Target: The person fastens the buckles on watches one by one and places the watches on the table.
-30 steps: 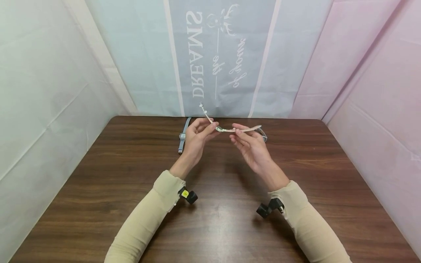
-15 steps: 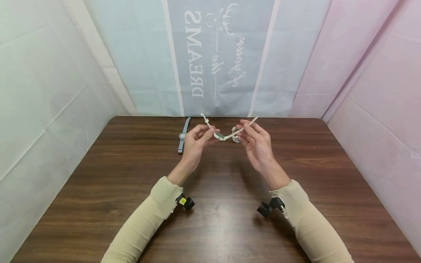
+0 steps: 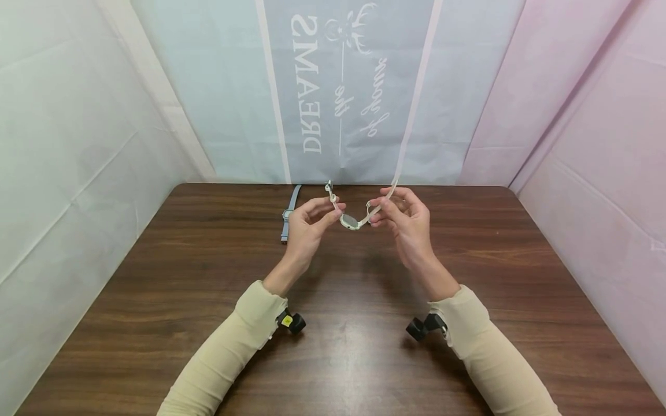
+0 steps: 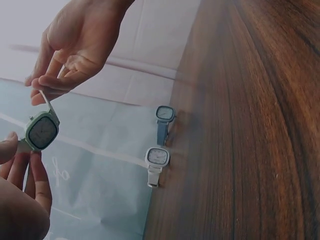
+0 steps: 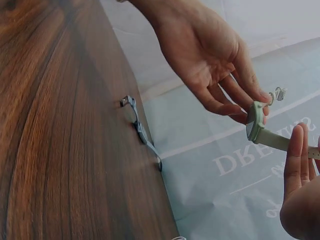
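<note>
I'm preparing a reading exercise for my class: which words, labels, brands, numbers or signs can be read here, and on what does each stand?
"DREAMS": sideways, on the backdrop cloth.
"the": in script, same cloth.
"of your": in script, same cloth.
Too small or blurred to read: any marks on the dials of the pale green watch, white watch and blue watch, and on the yellow sticker.
No brand or number is legible.

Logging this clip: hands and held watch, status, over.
Left hand pinching buckle strap, right hand the other strap. Pale green watch raised, unfastened. No obstruction seen; white watch apart, on table.
</note>
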The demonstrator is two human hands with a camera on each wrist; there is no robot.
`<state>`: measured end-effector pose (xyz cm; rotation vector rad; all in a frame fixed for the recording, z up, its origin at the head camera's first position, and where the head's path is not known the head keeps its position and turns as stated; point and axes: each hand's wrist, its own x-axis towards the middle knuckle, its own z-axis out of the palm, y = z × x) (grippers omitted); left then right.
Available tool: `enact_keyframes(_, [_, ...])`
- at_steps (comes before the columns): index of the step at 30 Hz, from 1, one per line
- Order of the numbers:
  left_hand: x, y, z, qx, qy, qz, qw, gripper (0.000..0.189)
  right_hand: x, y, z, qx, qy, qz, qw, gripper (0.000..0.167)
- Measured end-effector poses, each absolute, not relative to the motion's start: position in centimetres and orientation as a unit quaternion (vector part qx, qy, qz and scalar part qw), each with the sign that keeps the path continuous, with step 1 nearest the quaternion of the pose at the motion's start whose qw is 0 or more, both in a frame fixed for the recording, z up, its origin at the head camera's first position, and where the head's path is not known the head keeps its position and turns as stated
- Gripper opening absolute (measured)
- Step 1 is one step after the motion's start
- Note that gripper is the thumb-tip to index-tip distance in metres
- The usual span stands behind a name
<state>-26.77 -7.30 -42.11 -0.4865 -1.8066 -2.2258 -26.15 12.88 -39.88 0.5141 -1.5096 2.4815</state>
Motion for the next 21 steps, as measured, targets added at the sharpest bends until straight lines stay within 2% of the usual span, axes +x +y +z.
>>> enact_keyframes(6, [-26.48,-6.96,-42.00,-0.172,-0.599,-0.772,0.127,0.032,-25.97,12.75,-39.83,0.197,-0.529,0.817,0.120,0.019])
enact_keyframes(11, [-26.35,-6.85,-42.21,-0.193,-0.625,-0.738,0.165,0.049,-25.89,12.59,-39.81,0.205,-0.539,0.807,0.127,0.010])
enact_keyframes(14, [-26.29,-6.81,-42.39,-0.216,-0.634,-0.719,0.183,0.056,-25.89,12.50,-39.88,0.205,-0.556,0.795,0.127,0.010])
enact_keyframes(21, [-26.17,-6.66,-42.35,-0.226,-0.667,-0.684,0.193,0.049,-25.74,12.44,-39.95,0.231,-0.608,0.750,0.121,0.014])
